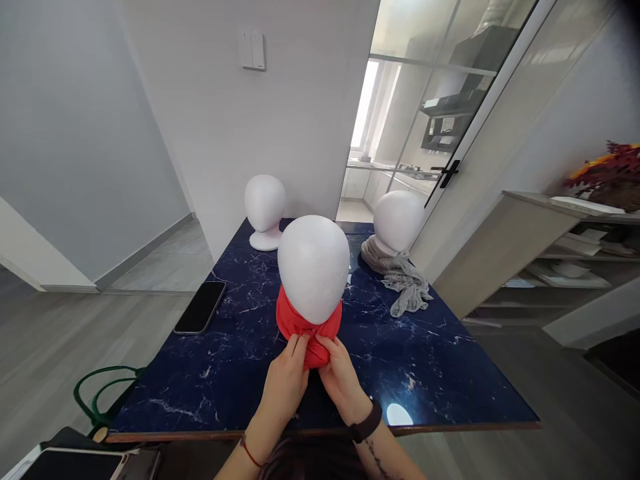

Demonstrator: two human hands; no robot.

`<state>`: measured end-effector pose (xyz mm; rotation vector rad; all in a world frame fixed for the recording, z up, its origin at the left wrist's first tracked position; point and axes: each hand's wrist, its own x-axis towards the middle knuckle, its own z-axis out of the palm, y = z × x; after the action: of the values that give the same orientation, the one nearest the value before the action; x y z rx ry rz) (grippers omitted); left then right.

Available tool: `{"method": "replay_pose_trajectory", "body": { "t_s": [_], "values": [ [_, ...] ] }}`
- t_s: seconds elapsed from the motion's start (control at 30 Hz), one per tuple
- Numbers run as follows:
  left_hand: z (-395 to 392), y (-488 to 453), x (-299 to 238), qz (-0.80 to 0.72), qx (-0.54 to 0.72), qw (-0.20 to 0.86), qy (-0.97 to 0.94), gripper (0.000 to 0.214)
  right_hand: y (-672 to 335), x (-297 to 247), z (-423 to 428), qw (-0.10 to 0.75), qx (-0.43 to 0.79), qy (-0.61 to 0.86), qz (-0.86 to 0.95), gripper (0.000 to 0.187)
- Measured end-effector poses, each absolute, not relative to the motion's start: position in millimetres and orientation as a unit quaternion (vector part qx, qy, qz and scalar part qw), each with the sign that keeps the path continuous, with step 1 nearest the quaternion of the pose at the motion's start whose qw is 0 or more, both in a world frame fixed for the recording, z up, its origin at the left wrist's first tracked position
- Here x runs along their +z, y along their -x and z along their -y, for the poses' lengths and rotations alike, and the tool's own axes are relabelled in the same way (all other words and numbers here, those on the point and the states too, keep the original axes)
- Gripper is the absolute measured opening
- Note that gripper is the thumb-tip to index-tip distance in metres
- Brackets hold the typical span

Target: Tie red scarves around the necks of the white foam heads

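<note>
The left hand (287, 373) is nearly closed, with the fingers bent and pinching the red scarf (295, 323) at the front. The right hand (342, 377) is likewise curled, gripping the same scarf from the opposite side. The two hands sit close together, a bunched part of the scarf between their fingertips. The exact form of this bunch is partly hidden by the fingers.

The scarf lies just beyond the hands, wrapped around the base of the front head (313, 267), which stands upright. A dark band (367, 421) is worn on the right wrist; a thin bracelet (249, 451) on the left.

All items above the table (240, 387) are arranged as follows. Left of the hands, near the edge: a phone (201, 307), screen up. Behind the front head, to the left: the left head (265, 203), bare, on its round base. Behind, to the right: the right head (399, 220), with a grey scarf (407, 283) around its base, one end trailing toward the front.
</note>
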<state>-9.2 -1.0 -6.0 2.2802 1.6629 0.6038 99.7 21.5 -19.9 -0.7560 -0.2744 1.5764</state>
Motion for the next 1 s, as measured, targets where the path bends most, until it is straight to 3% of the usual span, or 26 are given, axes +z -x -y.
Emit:
{"method": "replay_pose_trajectory", "body": {
  "t_s": [0.23, 0.4, 0.73, 0.83, 1.0],
  "values": [
    [-1.2, 8.6, -4.1, -0.598, 0.189, 0.138, -0.767, 0.039, -103.0, -24.9, -23.6, 0.642, 0.698, 0.305, 0.086, 0.025],
    [-5.5, 10.0, -4.6, -0.572, 0.231, 0.175, -0.768, 0.037, -101.9, -26.0, -28.7, 0.63, 0.722, 0.274, 0.075, 0.01],
    [-17.8, 26.6, -4.1, -0.444, 0.42, 0.513, -0.602, 0.038, -102.0, -12.0, -28.7, 0.599, 0.746, 0.283, 0.066, 0.012],
    [-25.2, 25.1, -9.6, -0.494, 0.435, 0.482, -0.579, 0.034, -100.0, -14.2, -27.7, 0.597, 0.748, 0.277, 0.085, 0.012],
    [-23.5, 18.0, -10.0, -0.536, 0.444, 0.336, -0.635, 0.018, -97.7, -16.4, -24.3, 0.62, 0.721, 0.289, 0.106, 0.016]
  ]
}}
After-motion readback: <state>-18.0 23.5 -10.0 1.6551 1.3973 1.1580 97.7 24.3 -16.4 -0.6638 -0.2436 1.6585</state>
